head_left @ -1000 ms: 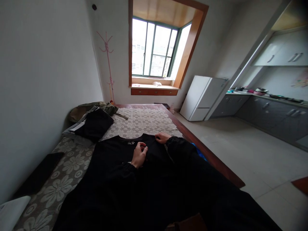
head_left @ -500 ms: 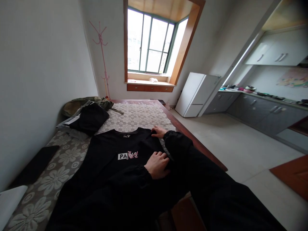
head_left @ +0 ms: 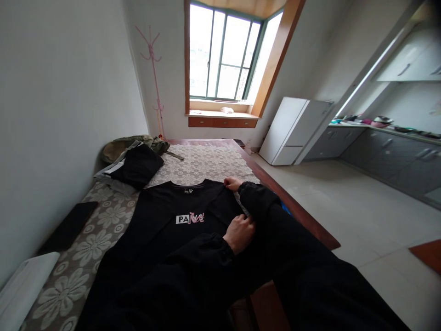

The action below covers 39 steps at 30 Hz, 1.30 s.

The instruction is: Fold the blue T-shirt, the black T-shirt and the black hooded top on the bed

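Note:
A black T-shirt [head_left: 161, 230] lies front side up, neckline away from me, with a white-and-pink "PAWS" print [head_left: 190, 218] on its chest. My right hand [head_left: 233, 184] is closed in a pinch on the shirt's right shoulder, by the sleeve seam. Lower down, my left hand [head_left: 240, 233] reaches across the shirt, its fingers closed on the fabric at the right edge below the sleeve. My dark sleeves blend into the shirt and hide its lower right part.
Beneath the shirt is a flower-patterned lace tablecloth [head_left: 206, 161] on a reddish wooden table [head_left: 310, 225]. Folded black clothing [head_left: 139, 165] in clear plastic lies at the back left, by a camouflage bag [head_left: 120, 147]. A dark flat object [head_left: 70, 225] and a white one [head_left: 29, 285] lie at left.
My left hand has shifted right to the shirt's edge, and its fingers have curled tighter. My right hand now pinches the shoulder. The whole view has swung slightly left.

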{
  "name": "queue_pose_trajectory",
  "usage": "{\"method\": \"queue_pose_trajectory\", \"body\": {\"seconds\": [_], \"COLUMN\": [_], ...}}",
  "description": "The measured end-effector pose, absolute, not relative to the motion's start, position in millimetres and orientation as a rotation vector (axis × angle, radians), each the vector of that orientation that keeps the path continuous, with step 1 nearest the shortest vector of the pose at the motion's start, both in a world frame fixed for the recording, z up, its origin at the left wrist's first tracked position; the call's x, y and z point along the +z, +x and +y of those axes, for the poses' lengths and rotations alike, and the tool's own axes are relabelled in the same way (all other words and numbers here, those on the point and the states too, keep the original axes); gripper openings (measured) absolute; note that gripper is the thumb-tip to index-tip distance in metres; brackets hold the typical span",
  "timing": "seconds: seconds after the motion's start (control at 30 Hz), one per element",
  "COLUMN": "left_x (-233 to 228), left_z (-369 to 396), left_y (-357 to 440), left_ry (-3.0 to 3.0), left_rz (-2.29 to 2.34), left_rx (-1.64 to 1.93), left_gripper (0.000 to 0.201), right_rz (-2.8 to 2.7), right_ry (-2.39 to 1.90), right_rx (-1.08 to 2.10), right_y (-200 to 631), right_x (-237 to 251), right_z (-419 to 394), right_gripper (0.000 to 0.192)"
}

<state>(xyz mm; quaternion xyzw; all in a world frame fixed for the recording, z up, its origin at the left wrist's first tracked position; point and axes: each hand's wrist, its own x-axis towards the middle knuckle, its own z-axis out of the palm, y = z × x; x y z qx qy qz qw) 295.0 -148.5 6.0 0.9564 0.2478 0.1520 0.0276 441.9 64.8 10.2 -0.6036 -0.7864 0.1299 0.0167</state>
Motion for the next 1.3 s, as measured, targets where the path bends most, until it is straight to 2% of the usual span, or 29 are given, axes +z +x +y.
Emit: {"method": "queue_pose_trajectory", "body": {"seconds": [0.37, 0.7, 1.03, 1.3], "left_x": [-1, 9, 18, 26], "left_z": [-144, -150, -152, -151], "left_y": [293, 284, 283, 279], "left_ry": [2.939, 2.961, 2.964, 2.966], "left_rz": [0.63, 0.645, 0.656, 0.714], "left_rx": [0.499, 0.524, 0.551, 0.4], "left_gripper": [0.015, 0.032, 0.027, 0.03], "right_rz": [-2.429, -2.388, -2.465, -2.451], "right_ry": [-1.732, -1.717, -1.612, -1.621], "right_rx": [0.793, 1.052, 0.949, 0.689], "right_y": [460, 473, 464, 458], "right_x": [22, 34, 24, 11], "right_z": [79, 96, 101, 79], "right_gripper": [0.019, 0.039, 0.016, 0.011]}}
